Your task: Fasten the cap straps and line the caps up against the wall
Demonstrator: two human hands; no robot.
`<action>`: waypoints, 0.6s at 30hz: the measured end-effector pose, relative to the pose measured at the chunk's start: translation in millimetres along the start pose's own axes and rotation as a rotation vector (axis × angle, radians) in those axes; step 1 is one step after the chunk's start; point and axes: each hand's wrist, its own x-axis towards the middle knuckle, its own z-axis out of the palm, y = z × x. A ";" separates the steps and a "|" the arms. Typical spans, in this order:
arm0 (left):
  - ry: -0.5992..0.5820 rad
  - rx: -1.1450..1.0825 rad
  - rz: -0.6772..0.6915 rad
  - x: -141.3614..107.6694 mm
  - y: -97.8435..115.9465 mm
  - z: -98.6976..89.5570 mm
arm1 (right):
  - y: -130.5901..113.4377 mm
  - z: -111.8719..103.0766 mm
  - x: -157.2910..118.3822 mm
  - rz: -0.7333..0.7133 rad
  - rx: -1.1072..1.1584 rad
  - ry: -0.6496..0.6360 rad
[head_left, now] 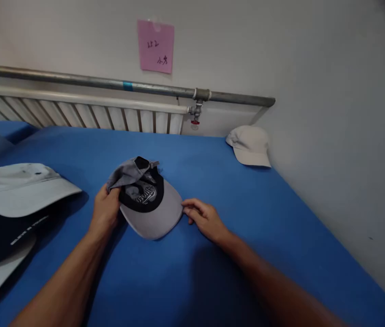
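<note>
Head view shows the left hand [106,208] pinching one side of a gray cap [145,200] and the right hand [208,221] pinching its brim [157,219], near the middle of the blue table [195,156]. A white cap [251,143] sits at the table's far right corner.

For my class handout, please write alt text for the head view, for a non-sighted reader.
A person's left hand holds a gray cap, its inside showing, over a blue surface, while the right hand touches its brim. Overlapping caps lie at left; a pale cap sits near the wall.
</note>
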 end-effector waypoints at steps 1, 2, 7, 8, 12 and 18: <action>0.009 -0.027 -0.016 0.2 -0.9 1.2 | -0.3 0.1 0.0 0.002 -0.001 0.005; 0.017 -0.050 -0.035 0.2 -1.9 2.6 | -0.6 0.2 0.0 0.004 0.000 0.008; 0.034 -0.121 -0.102 -3.4 -4.0 7.3 | -3.3 -0.9 -0.7 0.005 0.005 -0.011; 0.025 -0.131 -0.106 -4.5 -3.5 7.6 | -4.2 -1.7 -1.0 0.005 0.010 -0.018; 0.010 -0.167 -0.141 -8.1 1.1 8.2 | -7.5 -4.8 -3.2 0.022 0.059 -0.073; 0.049 -0.222 -0.206 -10.5 5.9 10.8 | -8.4 4.0 -8.7 0.111 0.166 -0.208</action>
